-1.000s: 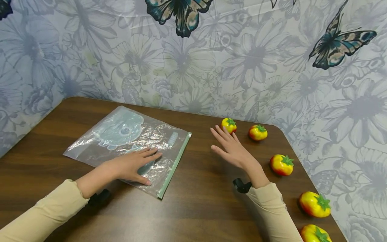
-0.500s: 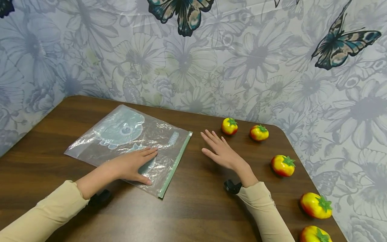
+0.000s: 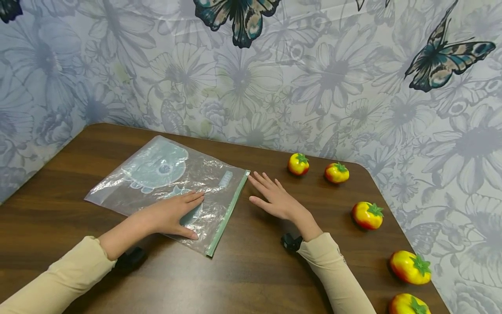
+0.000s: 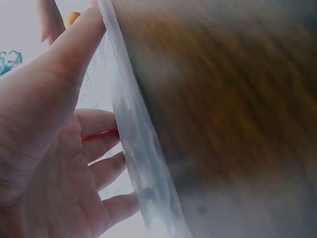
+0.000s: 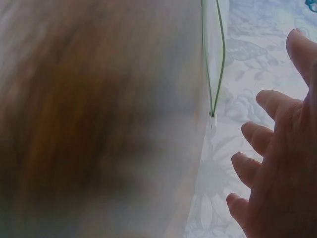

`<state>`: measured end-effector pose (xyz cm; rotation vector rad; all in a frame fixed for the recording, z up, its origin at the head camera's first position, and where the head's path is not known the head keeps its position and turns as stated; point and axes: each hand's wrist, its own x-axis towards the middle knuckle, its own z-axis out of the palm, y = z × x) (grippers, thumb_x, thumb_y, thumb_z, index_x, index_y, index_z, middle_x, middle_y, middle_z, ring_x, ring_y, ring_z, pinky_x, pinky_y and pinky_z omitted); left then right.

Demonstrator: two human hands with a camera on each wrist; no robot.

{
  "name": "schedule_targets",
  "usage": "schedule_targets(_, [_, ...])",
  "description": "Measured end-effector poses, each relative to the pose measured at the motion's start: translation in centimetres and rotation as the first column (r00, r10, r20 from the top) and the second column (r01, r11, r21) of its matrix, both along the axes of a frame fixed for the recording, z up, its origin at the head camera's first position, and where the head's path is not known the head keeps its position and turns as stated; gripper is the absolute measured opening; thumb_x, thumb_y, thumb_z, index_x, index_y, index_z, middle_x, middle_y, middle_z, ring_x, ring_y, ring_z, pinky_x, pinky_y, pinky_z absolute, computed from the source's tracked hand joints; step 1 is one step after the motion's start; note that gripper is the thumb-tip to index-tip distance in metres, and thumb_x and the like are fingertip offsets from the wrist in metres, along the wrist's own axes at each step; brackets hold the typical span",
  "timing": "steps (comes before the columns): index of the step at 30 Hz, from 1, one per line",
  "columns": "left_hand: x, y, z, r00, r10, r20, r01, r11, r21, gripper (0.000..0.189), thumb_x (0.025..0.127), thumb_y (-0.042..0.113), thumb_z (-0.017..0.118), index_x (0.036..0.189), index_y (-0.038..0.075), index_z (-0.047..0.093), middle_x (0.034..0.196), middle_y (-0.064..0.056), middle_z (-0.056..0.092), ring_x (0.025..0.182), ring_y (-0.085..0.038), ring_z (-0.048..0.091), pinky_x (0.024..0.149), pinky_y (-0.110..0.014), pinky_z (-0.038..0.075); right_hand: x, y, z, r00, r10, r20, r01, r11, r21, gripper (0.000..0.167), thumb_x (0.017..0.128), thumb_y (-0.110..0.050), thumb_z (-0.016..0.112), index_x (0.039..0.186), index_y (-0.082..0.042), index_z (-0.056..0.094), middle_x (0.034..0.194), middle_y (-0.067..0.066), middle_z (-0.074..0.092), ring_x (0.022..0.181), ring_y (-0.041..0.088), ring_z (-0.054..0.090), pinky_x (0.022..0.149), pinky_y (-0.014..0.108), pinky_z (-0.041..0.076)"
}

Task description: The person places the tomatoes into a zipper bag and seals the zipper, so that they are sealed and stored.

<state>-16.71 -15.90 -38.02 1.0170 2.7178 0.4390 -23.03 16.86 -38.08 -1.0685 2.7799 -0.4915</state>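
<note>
Some of the clear bag (image 3: 178, 179) hides beneath the left hand (image 3: 171, 215).

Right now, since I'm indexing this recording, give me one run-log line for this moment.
left hand: rests on clear bag | right hand: raised near green strip | red-yellow fruits: five in view, untouched

The plastic bag (image 3: 164, 176) is looking thin and crinkled, catching glossy glints. Its green strip (image 3: 228, 213) is appearing smooth and plastic. The fruits (image 3: 364, 215) are shining, smooth and glossy. The wood-grain table (image 3: 247, 279) is giving off a soft sheen. The backdrop (image 3: 243, 87) and sleeves (image 3: 74, 268) are looking like matt cloth.
</note>
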Motion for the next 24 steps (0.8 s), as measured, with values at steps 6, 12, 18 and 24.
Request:
schedule_targets(6, [0.4, 0.1, -0.1, 1.000, 0.007, -0.014, -0.007, 1.000, 0.016, 0.102, 0.075, 0.063, 0.065, 0.142, -0.006, 0.032, 0.147, -0.022, 0.027, 0.131, -0.040, 0.027, 0.099, -0.053, 0.030, 0.2, -1.0, -0.2, 0.999, 0.027, 0.026, -0.028, 0.999, 0.032, 0.071, 0.095, -0.060, 0.029, 0.152, -0.019, 0.016, 0.155, 0.004, 0.010, 0.140, 0.028, 0.004, 0.106, 0.056, 0.006])
schedule_targets(12, [0.5, 0.2, -0.1, 1.000, 0.007, -0.024, -0.006, 1.000, 0.021, 0.101, 0.074, 0.061, 0.066, 0.141, -0.007, 0.033, 0.146, -0.022, 0.028, 0.131, -0.040, 0.028, 0.100, -0.052, 0.029, 0.1, -1.8, -0.3, 0.998, 0.047, 0.039, -0.049, 0.997, 0.062, 0.070, 0.094, -0.061, 0.028, 0.152, -0.023, 0.016, 0.155, 0.003, 0.011, 0.140, 0.025, 0.002, 0.106, 0.054, 0.004])
schedule_targets(18, [0.5, 0.2, -0.3, 1.000, 0.009, -0.013, -0.008, 1.000, 0.022, 0.102, 0.074, 0.062, 0.066, 0.141, -0.008, 0.033, 0.147, -0.022, 0.027, 0.132, -0.040, 0.026, 0.101, -0.052, 0.028, 0.0, -2.1, -0.3, 0.997, 0.045, 0.062, -0.051, 0.995, 0.091, 0.068, 0.095, -0.060, 0.027, 0.151, -0.024, 0.017, 0.155, 0.003, 0.012, 0.140, 0.025, 0.004, 0.107, 0.054, 0.005])
schedule_targets(24, [0.5, 0.1, -0.5, 1.000, 0.008, -0.014, -0.008, 1.000, 0.023, 0.102, 0.075, 0.062, 0.066, 0.141, -0.008, 0.033, 0.147, -0.022, 0.027, 0.132, -0.040, 0.025, 0.101, -0.052, 0.027, -0.2, -2.4, -0.4, 0.993, 0.012, 0.121, -0.030, 0.989, 0.145, 0.067, 0.095, -0.061, 0.027, 0.151, -0.026, 0.020, 0.155, 0.000, 0.009, 0.140, 0.024, 0.004, 0.107, 0.052, 0.003])
